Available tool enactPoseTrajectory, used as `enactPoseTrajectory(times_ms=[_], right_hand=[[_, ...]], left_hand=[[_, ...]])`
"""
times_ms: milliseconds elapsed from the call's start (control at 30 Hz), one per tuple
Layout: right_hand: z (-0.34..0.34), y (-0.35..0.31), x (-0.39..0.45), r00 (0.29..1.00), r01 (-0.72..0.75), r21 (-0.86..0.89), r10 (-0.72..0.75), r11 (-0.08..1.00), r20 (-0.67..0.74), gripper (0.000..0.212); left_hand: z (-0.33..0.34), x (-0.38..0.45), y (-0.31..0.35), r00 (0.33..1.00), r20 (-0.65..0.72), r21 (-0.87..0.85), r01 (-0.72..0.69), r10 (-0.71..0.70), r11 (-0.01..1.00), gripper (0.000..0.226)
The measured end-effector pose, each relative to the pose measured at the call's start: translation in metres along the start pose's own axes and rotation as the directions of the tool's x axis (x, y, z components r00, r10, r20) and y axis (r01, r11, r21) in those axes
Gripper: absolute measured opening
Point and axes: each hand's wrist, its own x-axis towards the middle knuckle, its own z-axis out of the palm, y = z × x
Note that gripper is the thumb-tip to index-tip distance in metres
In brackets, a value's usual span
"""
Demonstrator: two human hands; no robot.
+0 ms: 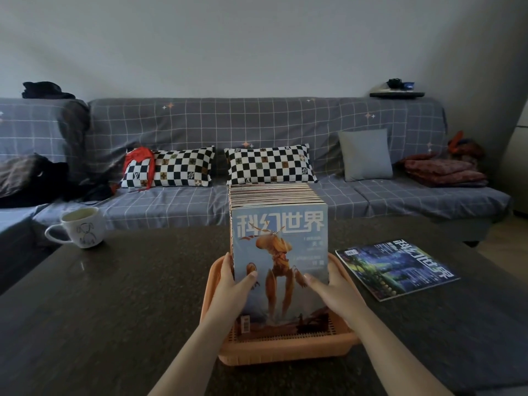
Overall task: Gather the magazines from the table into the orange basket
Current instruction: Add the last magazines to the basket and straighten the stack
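On the dark table (120, 295), near centre, the orange basket (281, 348) holds an upright stack of magazines (278, 241). Left hand (233, 284) and right hand (328, 287) clasp the stack's sides, thumbs across the front cover. One loose magazine (397, 268) lies flat just right of the basket. White mug (80, 227) far left.

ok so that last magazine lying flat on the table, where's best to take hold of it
Probably the near edge of the loose magazine, approached from the front right. It lies flat on the table, right of the orange basket, so no edge is raised; slide fingers under that free edge and pinch with the thumb on the cover. The right hand is closest, though it now grips the magazine stack with the left hand.
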Motion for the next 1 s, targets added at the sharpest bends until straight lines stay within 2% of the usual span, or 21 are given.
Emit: enactPoseTrajectory(times_ms=[167,267,333,400,600,800,1000], right_hand=[[-0.005,-0.005,-0.006,0.995,0.044,-0.034,-0.047,0.998,-0.084,0.075],[-0.008,-0.005,-0.015,0.988,0.08,-0.093,-0.091,0.992,-0.128,0.083],[-0.009,-0.005,-0.023,0.982,0.112,-0.073,-0.122,0.991,-0.142,0.084],[-0.011,-0.005,-0.032,0.971,0.165,-0.039,-0.17,0.985,-0.168,0.078],[-0.027,0.006,-0.057,0.908,0.233,-0.138,-0.266,0.963,-0.323,0.046],[-0.071,0.032,-0.078,0.848,0.213,-0.115,-0.241,0.97,-0.472,0.031],[-0.126,0.075,-0.075,0.81,0.085,-0.136,-0.148,0.987,-0.568,0.029]], left_hand=[[-0.006,-0.015,-0.007,0.969,-0.203,0.134,-0.116,0.142,0.984,0.08],[-0.007,-0.027,-0.01,0.93,-0.299,0.14,-0.177,0.212,0.974,0.054],[-0.003,-0.035,-0.008,0.909,-0.315,0.152,-0.234,0.271,0.96,0.036],[0.004,-0.042,-0.004,0.907,-0.282,0.165,-0.275,0.312,0.947,0.025],[0.049,-0.059,0.012,0.927,-0.102,0.174,-0.34,0.36,0.924,0.02],[0.121,-0.054,0.018,0.938,0.079,0.192,-0.348,0.339,0.918,0.024],[0.214,-0.024,0.019,0.934,0.247,0.251,-0.318,0.258,0.914,0.025]])
